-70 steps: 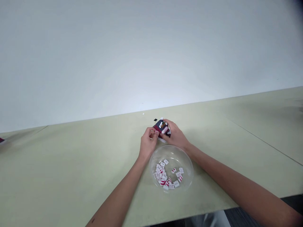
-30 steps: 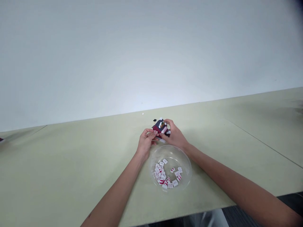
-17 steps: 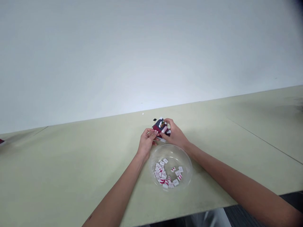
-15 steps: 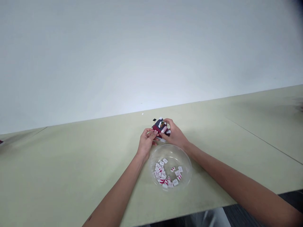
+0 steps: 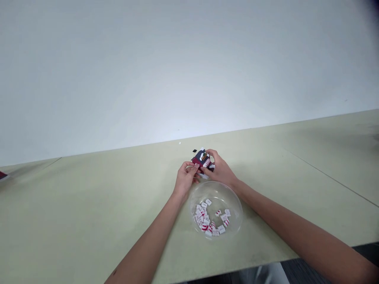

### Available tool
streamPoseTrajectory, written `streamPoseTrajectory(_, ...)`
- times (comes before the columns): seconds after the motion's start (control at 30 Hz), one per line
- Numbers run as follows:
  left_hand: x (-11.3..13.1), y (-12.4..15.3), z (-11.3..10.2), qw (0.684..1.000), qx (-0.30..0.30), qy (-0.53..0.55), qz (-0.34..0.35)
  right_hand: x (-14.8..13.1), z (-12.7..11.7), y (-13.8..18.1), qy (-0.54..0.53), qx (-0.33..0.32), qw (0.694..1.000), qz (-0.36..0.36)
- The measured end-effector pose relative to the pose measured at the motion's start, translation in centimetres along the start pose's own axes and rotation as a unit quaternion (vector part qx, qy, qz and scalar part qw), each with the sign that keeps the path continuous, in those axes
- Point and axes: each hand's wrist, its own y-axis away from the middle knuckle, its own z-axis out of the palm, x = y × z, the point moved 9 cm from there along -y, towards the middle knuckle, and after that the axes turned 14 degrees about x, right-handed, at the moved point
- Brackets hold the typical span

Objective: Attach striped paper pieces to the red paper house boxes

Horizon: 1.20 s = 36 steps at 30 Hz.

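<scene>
My right hand (image 5: 220, 172) grips a small dark red and navy block model (image 5: 202, 160) with white and red striped pieces on it, just above the table. My left hand (image 5: 185, 180) is closed in a pinch against the model's left side; what sits between its fingertips is too small to name. Right in front of both hands stands a clear plastic bowl (image 5: 233, 197) holding several small white and red pieces (image 5: 211, 219).
The pale green table (image 5: 89, 205) runs wide to both sides, with a seam line at the right (image 5: 325, 175). A tiny black piece (image 5: 194, 150) and a tiny white piece (image 5: 179, 143) lie behind the model. A white wall rises behind. A dark red thing shows at the far left edge (image 5: 2, 176).
Both hands have stayed at the model with only small finger shifts. The view has wobbled slightly; the bowl has not moved.
</scene>
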Motion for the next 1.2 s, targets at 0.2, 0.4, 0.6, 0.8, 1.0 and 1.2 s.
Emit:
streamPoseTrajectory(0.2, 2.3, 0.5, -0.2, 0.970, 0.017, -0.176, 0.166, -0.3, -0.2, 0.1, 0.017, -0.003, 1.000, 0.002)
streamPoseTrajectory(0.4, 3.0, 1.1, -0.1, 0.953, 0.005, -0.232, 0.196, -0.2, -0.3, 0.1, 0.023, -0.001, 1.000, -0.001)
streamPoseTrajectory(0.6, 3.4, 1.3, -0.2, 0.936, 0.016, -0.281, 0.210, -0.2, -0.3, 0.0, 0.020, 0.000, 1.000, -0.010)
streamPoseTrajectory(0.8, 3.8, 1.4, -0.4, 0.924, 0.031, -0.315, 0.216, -0.3, -0.2, 0.1, 0.007, -0.003, 1.000, -0.016)
streamPoseTrajectory(1.0, 3.8, 1.4, -0.4, 0.934, 0.030, -0.287, 0.212, -0.4, -0.3, 0.2, 0.008, -0.008, 1.000, -0.016)
streamPoseTrajectory(1.2, 3.8, 1.5, -0.4, 0.938, 0.032, -0.275, 0.211, -0.7, -0.5, 0.1, 0.031, -0.010, 0.999, -0.010)
